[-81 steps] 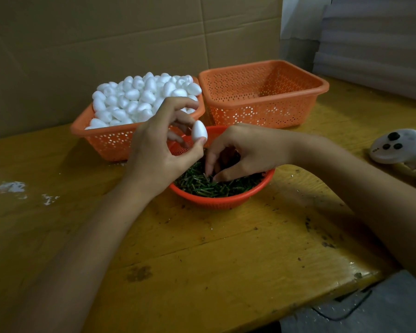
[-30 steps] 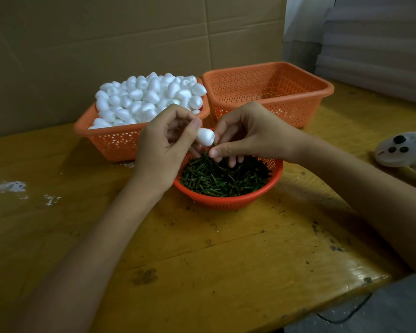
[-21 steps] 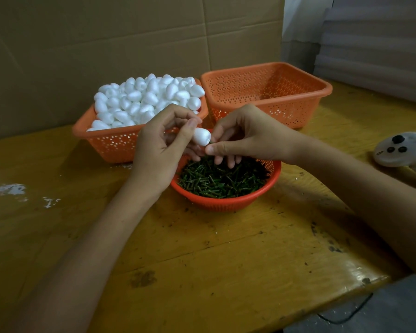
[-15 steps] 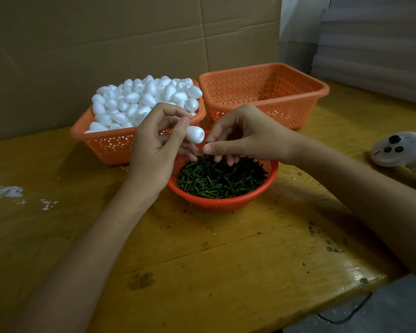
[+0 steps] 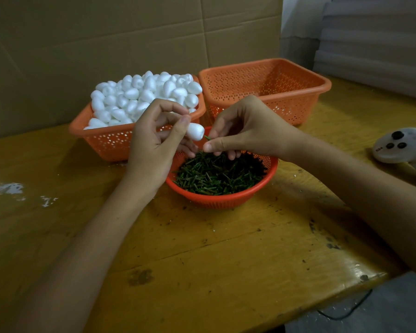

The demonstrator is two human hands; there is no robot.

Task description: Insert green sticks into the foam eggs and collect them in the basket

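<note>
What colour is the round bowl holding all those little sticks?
Orange, perforated with small holes. The round bowl shows best in the head view.

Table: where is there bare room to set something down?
Bare table lies between the forearms, in front of the stick bowl. The back is crowded: egg basket, empty basket; a controller sits right.

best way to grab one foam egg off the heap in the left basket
Probably a top egg on the heap, taken from above: pinch its wide middle between thumb and fingertip. The pile stands above the orange basket's rim, so top eggs lie exposed, while lower ones are wedged among neighbours.
</note>
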